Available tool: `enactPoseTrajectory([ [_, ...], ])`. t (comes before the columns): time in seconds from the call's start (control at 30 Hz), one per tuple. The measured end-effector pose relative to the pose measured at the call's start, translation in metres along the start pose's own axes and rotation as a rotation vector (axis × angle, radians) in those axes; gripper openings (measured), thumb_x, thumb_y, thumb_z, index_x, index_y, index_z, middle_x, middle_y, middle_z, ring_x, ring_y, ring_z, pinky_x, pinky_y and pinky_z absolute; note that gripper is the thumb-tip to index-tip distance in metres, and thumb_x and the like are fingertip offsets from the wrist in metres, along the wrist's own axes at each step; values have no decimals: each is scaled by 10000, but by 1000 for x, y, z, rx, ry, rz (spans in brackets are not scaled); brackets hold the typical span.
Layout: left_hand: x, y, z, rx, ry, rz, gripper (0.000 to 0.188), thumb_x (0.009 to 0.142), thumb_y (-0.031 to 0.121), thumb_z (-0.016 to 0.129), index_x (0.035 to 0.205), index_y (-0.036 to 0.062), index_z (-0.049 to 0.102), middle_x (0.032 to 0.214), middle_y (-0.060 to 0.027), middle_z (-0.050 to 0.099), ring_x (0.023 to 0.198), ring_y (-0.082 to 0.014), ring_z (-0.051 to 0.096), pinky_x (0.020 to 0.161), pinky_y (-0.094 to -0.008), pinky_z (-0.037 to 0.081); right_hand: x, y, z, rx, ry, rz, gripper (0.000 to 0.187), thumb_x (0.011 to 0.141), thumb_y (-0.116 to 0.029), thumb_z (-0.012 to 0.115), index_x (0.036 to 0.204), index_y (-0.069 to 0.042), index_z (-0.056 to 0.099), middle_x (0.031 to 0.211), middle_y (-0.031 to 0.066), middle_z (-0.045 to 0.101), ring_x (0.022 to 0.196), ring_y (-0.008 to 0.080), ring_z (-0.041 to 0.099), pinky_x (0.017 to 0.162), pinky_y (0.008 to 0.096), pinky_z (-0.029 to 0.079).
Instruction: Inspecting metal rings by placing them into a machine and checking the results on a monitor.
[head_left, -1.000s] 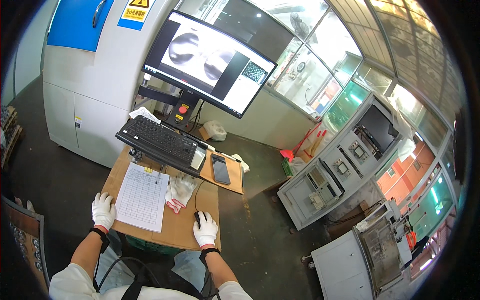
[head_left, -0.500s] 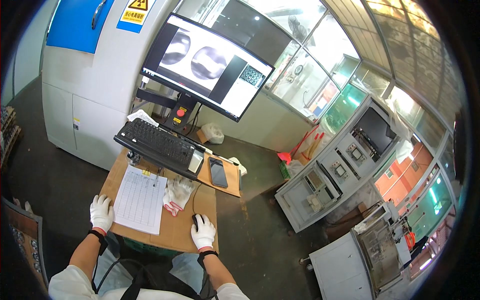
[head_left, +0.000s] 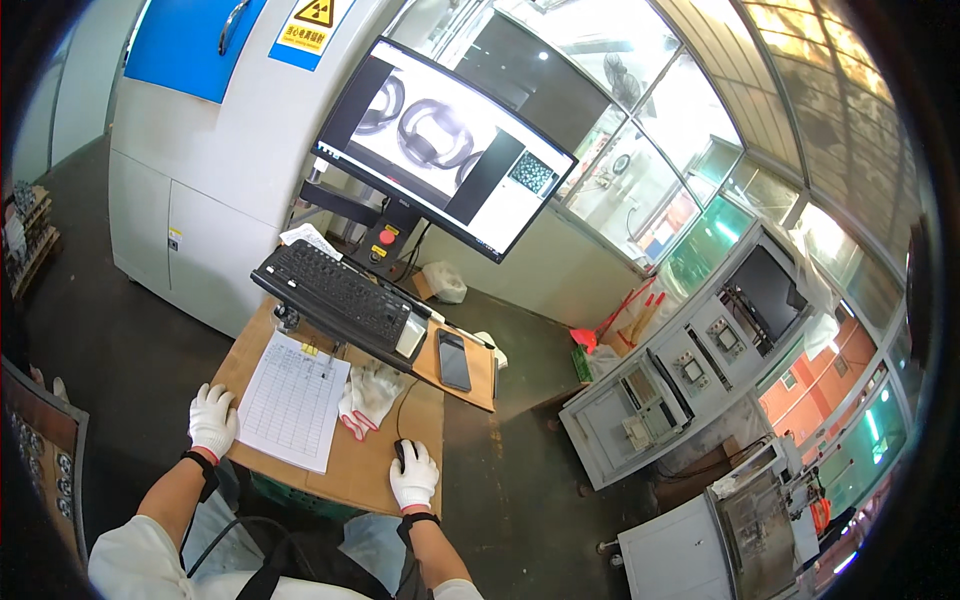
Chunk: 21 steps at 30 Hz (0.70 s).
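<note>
My right hand (head_left: 414, 476), in a white knit glove, rests over a black computer mouse (head_left: 401, 452) near the right edge of a cardboard-topped table (head_left: 360, 480). My left hand (head_left: 212, 421), gloved alike, lies with fingers extended on the table's left edge, beside a printed form sheet (head_left: 292, 405) with a clip at its top. A pair of white gloves with red cuffs (head_left: 370, 396) lies between the sheet and the mouse. Above stands a tilted monitor (head_left: 440, 150) showing grey images of round, ring-like parts.
A black keyboard (head_left: 335, 295) sits on a raised tray, with a phone (head_left: 453, 360) on a board to its right. A red button (head_left: 386, 237) is on the monitor post. Grey cabinets (head_left: 640, 400) stand right; a large white machine (head_left: 200, 170) stands behind left. A parts bin (head_left: 75, 440) is at lower left.
On the monitor, the round shapes now appear as rings with open centres and have shifted. The whole view has moved slightly; both hands keep their places at the table.
</note>
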<state>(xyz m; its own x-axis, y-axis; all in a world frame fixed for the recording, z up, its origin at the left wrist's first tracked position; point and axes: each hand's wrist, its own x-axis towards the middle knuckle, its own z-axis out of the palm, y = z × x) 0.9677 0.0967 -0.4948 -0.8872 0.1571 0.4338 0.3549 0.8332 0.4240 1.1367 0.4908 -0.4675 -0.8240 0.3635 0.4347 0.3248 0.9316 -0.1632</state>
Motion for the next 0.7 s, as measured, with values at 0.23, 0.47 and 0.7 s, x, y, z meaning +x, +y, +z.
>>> enactPoseTrajectory([
  [0.23, 1, 3, -3, -9, 0, 7, 292, 856, 138, 678, 1144, 91, 687, 1329, -127, 619, 1333, -435, 506, 1051, -531, 444, -2, 2, 4, 3, 15, 15, 478, 864, -294, 688, 1332, -218, 626, 1371, 132, 623, 1098, 416, 646, 923, 532, 528],
  [0.47, 2, -1, 4, 19, 1, 9, 323, 852, 175, 688, 1167, 104, 691, 1346, -107, 614, 1352, -416, 489, 1059, -517, 429, 3, 1, 0, 2, -4, 7, 482, 866, -290, 691, 1338, -216, 625, 1370, 136, 625, 1080, 415, 655, 915, 529, 531],
  [0.7, 2, 5, -2, 12, 30, 21, 285, 846, 157, 674, 1127, 106, 684, 1294, -115, 623, 1318, -421, 514, 1043, -542, 455, 0, 2, 0, 32, 43, -17, 465, 858, -278, 702, 1314, -205, 645, 1357, 145, 629, 1074, 418, 652, 930, 532, 524],
])
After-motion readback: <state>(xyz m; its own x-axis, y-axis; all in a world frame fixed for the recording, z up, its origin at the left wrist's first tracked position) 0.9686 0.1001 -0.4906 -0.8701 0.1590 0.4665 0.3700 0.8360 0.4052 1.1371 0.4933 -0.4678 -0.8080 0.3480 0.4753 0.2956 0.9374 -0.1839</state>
